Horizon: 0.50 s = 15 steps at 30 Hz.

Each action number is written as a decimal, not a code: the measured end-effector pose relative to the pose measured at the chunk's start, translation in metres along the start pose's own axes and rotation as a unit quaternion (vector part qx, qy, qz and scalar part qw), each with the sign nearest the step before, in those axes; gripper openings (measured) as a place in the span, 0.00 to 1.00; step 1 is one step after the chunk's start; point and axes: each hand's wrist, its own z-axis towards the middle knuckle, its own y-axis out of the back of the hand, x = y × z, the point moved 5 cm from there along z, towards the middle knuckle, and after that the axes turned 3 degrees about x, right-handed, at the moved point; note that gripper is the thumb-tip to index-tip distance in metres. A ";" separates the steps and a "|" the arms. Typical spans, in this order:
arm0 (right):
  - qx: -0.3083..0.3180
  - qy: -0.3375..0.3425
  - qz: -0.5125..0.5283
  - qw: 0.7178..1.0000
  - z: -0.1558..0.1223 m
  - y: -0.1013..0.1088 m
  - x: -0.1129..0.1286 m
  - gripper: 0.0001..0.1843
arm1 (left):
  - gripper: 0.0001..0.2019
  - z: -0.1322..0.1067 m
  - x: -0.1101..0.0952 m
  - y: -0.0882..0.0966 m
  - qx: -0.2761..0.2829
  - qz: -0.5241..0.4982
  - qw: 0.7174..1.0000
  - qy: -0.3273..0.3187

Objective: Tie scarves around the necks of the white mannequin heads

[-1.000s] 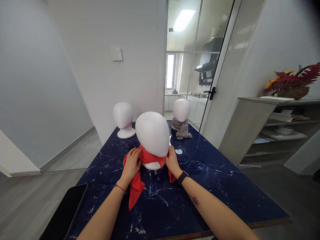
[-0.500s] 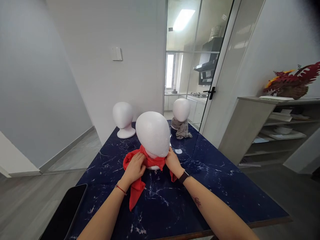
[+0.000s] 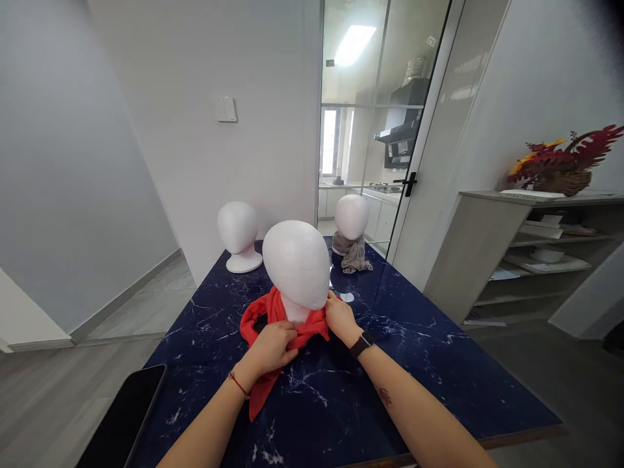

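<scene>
A white foam mannequin head (image 3: 296, 263) stands in front of me on the dark blue table, tilted slightly. Around its neck lies a red scarf (image 3: 260, 312), one pointed end hanging toward me. With fingers curled, my left hand (image 3: 273, 348) grips the scarf at the front left of the neck. My right hand (image 3: 341, 318) pinches the scarf at the right side of the neck, its fingertips partly hidden behind the head. The mannequin's base is mostly covered by cloth and my hand.
Behind on the left stands a bare foam head (image 3: 238, 227); back right, another foam head (image 3: 351, 216) wears a grey scarf (image 3: 355, 253). A black phone (image 3: 124, 416) lies at the table's (image 3: 390, 377) left edge. A shelf (image 3: 492, 247) stands right of the glass door (image 3: 370, 84).
My left hand has moved down and toward me, drawing the scarf's front away from the neck, which now shows more. My right hand stays at the right side.
</scene>
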 end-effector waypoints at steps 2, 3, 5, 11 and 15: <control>0.012 -0.005 -0.011 1.000 0.000 0.000 -0.001 0.19 | 0.07 0.001 -0.012 -0.004 0.007 -0.026 1.000 -0.015; 0.018 -0.008 -0.012 1.000 0.001 0.000 -0.003 0.19 | 0.09 0.001 -0.015 -0.005 0.008 -0.034 0.999 -0.019; 0.028 -0.019 -0.006 0.999 0.001 0.000 -0.009 0.18 | 0.11 0.001 -0.017 -0.003 0.005 -0.050 0.999 -0.015; 0.029 -0.043 0.012 0.999 0.001 0.000 -0.027 0.19 | 0.13 0.000 0.024 0.005 -0.115 -0.129 0.978 0.117; -0.028 -0.037 0.073 0.996 0.006 0.003 -0.025 0.23 | 0.05 -0.003 0.046 -0.001 -0.167 -0.093 0.964 0.185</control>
